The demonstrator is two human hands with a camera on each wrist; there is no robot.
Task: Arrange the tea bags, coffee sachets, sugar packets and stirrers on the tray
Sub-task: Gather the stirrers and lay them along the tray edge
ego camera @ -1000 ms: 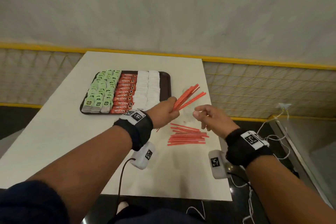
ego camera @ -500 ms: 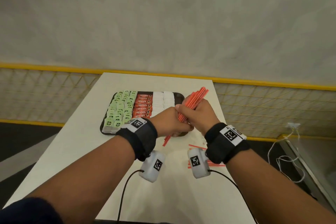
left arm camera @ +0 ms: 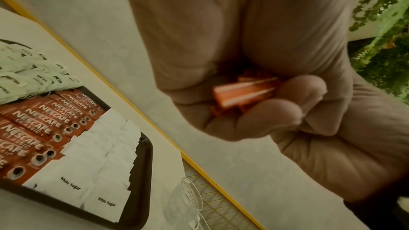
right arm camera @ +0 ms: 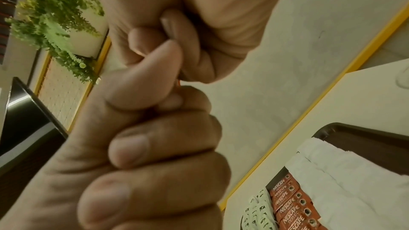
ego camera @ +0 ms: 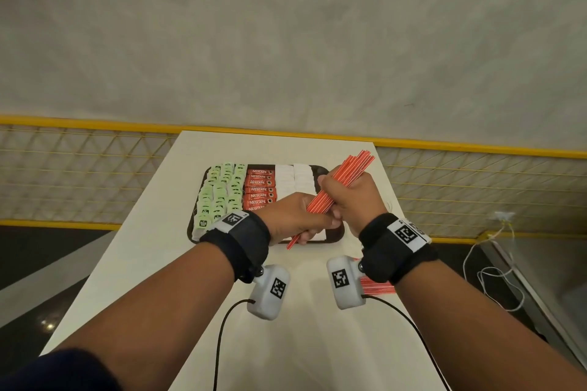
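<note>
Both hands grip one bundle of red stirrers (ego camera: 341,182) held slanted above the tray's right side. My left hand (ego camera: 298,216) wraps the lower part; the stirrer ends (left arm camera: 245,92) show between its curled fingers. My right hand (ego camera: 349,197) closes round the upper part, fingers curled tight (right arm camera: 155,128). The dark tray (ego camera: 336,236) holds green tea bags (ego camera: 219,194), red Nescafe coffee sachets (ego camera: 259,189) and white sugar packets (ego camera: 293,179) in columns. More red stirrers (ego camera: 378,286) lie on the table under my right wrist, mostly hidden.
The white table (ego camera: 152,247) has its right edge close to my right arm. A clear glass (left arm camera: 188,198) stands right of the tray. Yellow-framed mesh railing (ego camera: 476,181) runs behind. White cables (ego camera: 489,270) lie on the floor at right.
My right hand came in from the right and closed round the stirrer bundle beside my left hand. Both hands moved with the bundle over the tray's right side.
</note>
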